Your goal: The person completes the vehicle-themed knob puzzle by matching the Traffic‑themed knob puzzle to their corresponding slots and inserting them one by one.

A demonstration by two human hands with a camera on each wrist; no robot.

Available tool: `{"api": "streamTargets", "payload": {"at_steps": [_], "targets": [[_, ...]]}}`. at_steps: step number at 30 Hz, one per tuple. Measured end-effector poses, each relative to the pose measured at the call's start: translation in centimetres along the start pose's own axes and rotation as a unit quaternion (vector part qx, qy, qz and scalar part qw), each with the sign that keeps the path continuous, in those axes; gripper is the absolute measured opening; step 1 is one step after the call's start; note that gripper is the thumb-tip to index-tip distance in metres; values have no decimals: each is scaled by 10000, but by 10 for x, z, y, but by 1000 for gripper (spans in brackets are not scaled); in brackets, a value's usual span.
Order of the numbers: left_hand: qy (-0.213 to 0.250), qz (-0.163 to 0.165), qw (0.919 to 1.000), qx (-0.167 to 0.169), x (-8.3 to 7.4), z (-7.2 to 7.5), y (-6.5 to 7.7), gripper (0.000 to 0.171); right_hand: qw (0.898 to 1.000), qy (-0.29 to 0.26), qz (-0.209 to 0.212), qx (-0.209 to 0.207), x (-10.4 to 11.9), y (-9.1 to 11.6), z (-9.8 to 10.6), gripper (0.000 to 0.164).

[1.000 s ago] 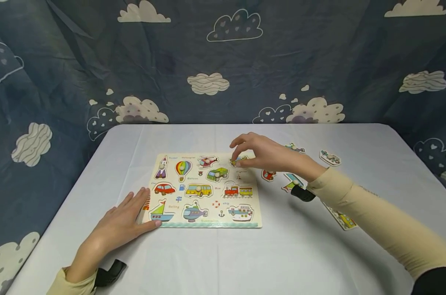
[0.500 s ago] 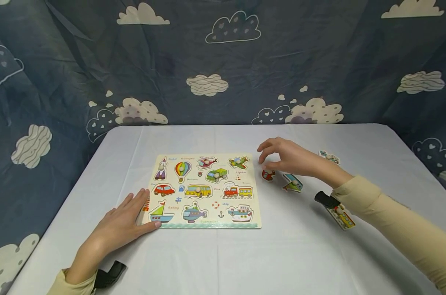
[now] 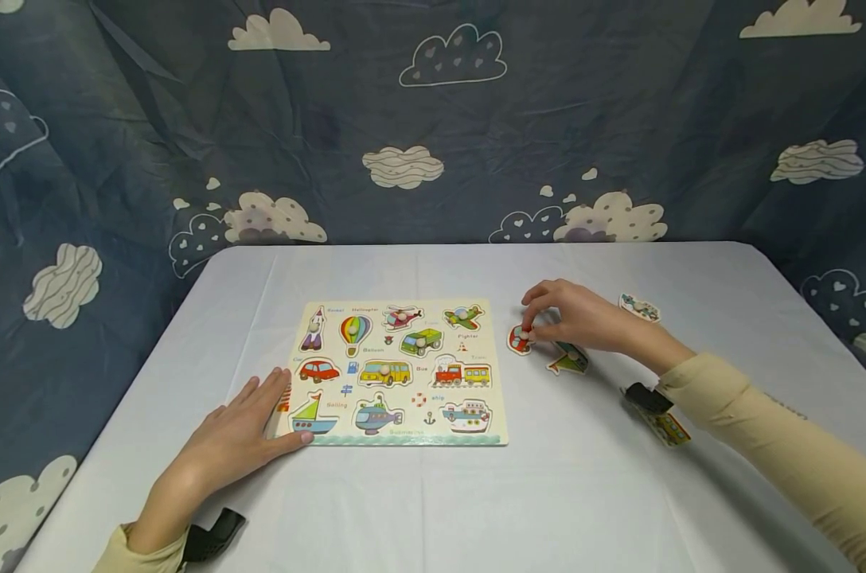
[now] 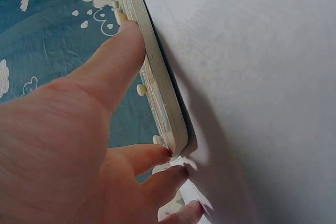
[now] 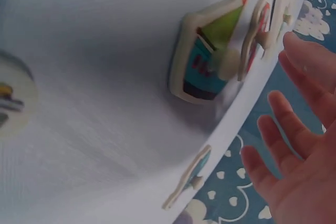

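A wooden peg puzzle board lies on the table, printed with vehicles. My left hand rests along its left edge, fingers straight, thumb on the lower left corner; the left wrist view shows the thumb against the board's side. Right of the board, my right hand is over a red car piece, thumb and forefinger close to its knob. In the right wrist view a small gap shows between the fingertips and that knob. Under the hand lies a sailboat piece, partly covered.
A ship piece lies at the back right. A train piece lies partly under the black wrist strap. Another piece shows past the right sleeve. Several knobbed pieces sit in the board, among them a green plane.
My right hand has left the plane piece at the board's upper right corner and moved right and down to the red car piece. The left hand stays put.
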State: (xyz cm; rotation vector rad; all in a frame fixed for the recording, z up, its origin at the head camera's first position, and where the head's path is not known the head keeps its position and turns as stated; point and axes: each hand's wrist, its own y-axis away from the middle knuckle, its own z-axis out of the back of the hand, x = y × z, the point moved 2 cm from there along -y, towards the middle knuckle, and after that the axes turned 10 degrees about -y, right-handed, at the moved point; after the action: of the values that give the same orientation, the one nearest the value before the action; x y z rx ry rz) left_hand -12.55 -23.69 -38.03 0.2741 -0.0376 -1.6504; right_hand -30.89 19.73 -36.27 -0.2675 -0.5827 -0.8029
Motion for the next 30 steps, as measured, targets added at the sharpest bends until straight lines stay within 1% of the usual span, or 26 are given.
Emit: {"api": "streamTargets", "payload": {"at_steps": [8,18,21,27,30], "targets": [[-39,-6,10000,-27,0,0,1,106,9997,76,-233,-11,-4,-3,-8,10],[-63,-31,10000,-59,1,1,0,105,9998,87,-172,17,-8,-5,-10,10],[-60,-44,10000,-65,1,1,1,105,9998,126,-105,69,-8,-5,-10,11],[-80,-46,9999,-58,1,1,0,105,9997,71,212,135,-8,-5,-8,13],[-68,-30,10000,-49,1,0,0,105,9994,50,301,157,-9,-5,-8,13]]}}
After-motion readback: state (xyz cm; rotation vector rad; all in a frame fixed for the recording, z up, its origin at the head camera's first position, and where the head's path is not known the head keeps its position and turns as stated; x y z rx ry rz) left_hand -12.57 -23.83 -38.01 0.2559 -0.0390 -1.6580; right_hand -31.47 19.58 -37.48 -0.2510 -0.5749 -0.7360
